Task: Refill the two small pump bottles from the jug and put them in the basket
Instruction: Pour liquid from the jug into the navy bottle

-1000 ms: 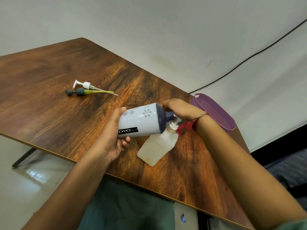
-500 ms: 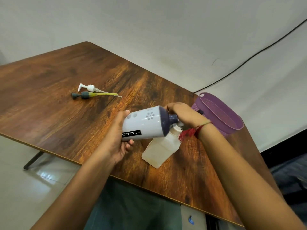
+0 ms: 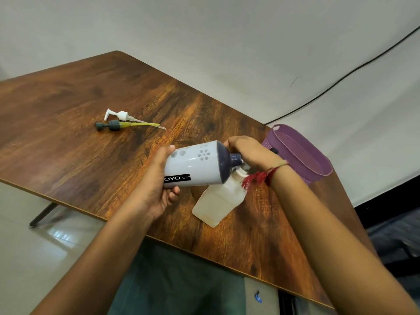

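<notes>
Currently the left grip is clamped round the base of the white bottle, tilted near level, dark neck at the clear bottle's mouth. The right grip curls round that clear neck, centre frame, low over the counter. Step judged: pouring. Next calls for a steady tilt, then refitting pumps, upper left; basket right. Label: "OYO".
</notes>
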